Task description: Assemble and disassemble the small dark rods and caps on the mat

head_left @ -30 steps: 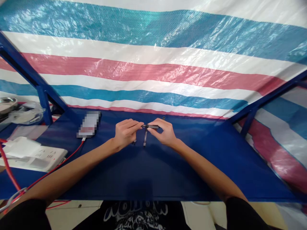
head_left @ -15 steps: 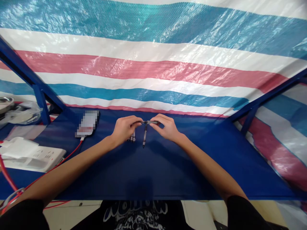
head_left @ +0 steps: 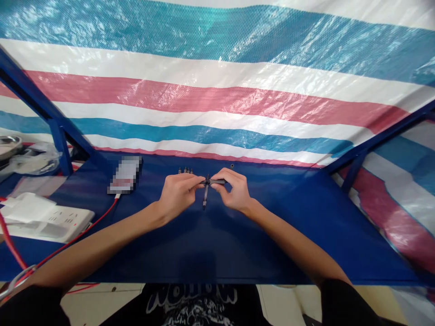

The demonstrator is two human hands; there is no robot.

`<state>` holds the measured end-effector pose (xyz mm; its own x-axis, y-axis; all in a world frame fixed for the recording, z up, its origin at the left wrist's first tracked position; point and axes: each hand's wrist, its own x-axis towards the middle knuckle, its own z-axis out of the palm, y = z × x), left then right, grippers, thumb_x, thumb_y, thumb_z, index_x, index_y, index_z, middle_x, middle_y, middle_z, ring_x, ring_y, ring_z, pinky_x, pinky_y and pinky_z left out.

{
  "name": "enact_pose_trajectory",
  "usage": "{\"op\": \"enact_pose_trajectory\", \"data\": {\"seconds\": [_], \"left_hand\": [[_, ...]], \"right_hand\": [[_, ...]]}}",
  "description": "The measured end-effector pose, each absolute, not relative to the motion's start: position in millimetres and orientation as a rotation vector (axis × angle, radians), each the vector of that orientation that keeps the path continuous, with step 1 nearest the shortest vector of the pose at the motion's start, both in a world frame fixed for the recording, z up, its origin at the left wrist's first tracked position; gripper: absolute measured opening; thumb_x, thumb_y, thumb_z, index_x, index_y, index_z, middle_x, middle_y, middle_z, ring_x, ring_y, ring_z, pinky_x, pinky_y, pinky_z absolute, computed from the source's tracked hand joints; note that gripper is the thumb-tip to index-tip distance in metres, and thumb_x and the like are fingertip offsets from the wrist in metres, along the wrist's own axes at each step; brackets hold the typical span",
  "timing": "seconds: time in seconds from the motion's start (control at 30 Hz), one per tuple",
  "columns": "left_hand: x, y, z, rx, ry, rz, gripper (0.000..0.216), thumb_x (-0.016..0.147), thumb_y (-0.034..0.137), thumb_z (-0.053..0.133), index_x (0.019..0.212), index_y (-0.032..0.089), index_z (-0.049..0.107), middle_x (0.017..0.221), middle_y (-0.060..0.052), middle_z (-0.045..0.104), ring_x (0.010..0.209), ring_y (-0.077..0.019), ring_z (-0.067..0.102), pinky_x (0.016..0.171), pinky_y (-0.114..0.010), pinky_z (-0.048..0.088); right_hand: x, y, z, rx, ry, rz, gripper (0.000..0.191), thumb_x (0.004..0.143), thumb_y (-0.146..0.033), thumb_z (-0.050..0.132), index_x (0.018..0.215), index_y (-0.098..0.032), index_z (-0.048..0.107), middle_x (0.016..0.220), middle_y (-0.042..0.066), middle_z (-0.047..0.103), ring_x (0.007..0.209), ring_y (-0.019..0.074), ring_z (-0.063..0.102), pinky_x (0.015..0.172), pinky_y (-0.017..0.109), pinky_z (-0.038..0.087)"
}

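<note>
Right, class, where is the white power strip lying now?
In the head view, the white power strip lies at the far left of the table, nearer the person than the phone, with the red cable passing its right end.

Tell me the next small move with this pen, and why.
Probably press the two ends toward each other: left hand and right hand each pinch one end of the dark pen, held level just above the table, with a second pen lying beneath it.
</note>
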<state>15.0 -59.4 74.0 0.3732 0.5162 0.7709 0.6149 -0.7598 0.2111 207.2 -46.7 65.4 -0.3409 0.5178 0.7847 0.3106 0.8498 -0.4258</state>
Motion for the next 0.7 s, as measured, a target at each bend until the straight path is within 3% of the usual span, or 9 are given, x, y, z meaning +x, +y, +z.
{"op": "enact_pose_trajectory", "data": {"seconds": [0.3,0.47,0.7], "left_hand": [[19,-71,74,-2.451,-1.017,-1.345,0.022,0.085,0.01,0.051,0.084,0.016,0.072,0.07,-0.003,0.072,0.061,-0.0122,0.066,0.056,-0.021,0.052],[21,-71,70,-2.493,-1.006,-1.263,0.022,0.087,0.013,0.05,0.086,0.016,0.071,0.069,-0.002,0.071,0.058,-0.0114,0.064,0.053,-0.02,0.05],[13,-49,67,-2.521,-1.021,-1.163,0.021,0.09,0.02,0.05,0.088,0.018,0.071,0.077,-0.003,0.073,0.066,-0.0126,0.066,0.061,-0.021,0.052]], "right_hand": [[202,-57,65,-0.619,-1.934,0.278,0.009,0.088,-0.022,0.053,0.083,-0.016,0.06,0.072,0.005,0.06,0.063,0.0139,0.055,0.057,0.026,0.046],[199,-59,60,-0.659,-1.963,0.278,0.011,0.087,-0.021,0.052,0.08,-0.017,0.059,0.071,0.005,0.061,0.064,0.014,0.057,0.058,0.026,0.048],[206,-44,65,-0.828,-2.045,0.265,0.012,0.087,-0.026,0.058,0.083,-0.018,0.066,0.077,0.004,0.067,0.069,0.0136,0.061,0.067,0.026,0.049]]}}
